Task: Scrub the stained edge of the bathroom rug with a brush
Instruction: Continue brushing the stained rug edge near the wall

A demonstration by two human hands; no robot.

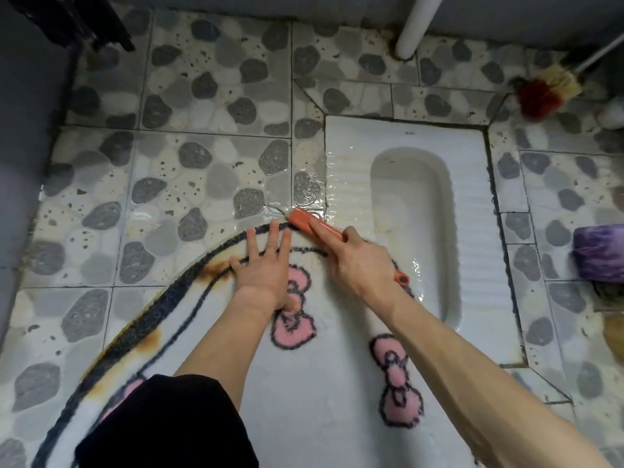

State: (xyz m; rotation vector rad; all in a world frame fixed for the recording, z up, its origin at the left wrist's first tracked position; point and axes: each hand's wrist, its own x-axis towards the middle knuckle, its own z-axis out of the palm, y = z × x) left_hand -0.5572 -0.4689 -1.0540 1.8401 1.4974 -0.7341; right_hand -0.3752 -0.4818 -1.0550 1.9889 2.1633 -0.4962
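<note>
Orange plastic makes up the long, flat-backed brush (315,228). Its head sits on the dark curved border of the rug (320,410), right against the left rim of the squat toilet (472,238). The rug is fluffy and white, with a thick blue-black band round its rounded edge, pink bows (400,383) and brown rusty stains (216,266) on the band farther left of the toilet. It lies on glossy, wet, pebble-pattern floor tiles (169,170), and its right side reaches onto the toilet's ribbed left footrest. Bare tile runs along the outside of the rug's curve, left of the toilet.

The right hand (361,261) curls round the brush handle, forefinger laid straight along its back. The left hand (266,268) lies flat on the rug just left of the brush, fingers straight and spread, one wearing a ring. A red-and-cream toilet brush (540,96) leans beyond the toilet's far right corner.
</note>
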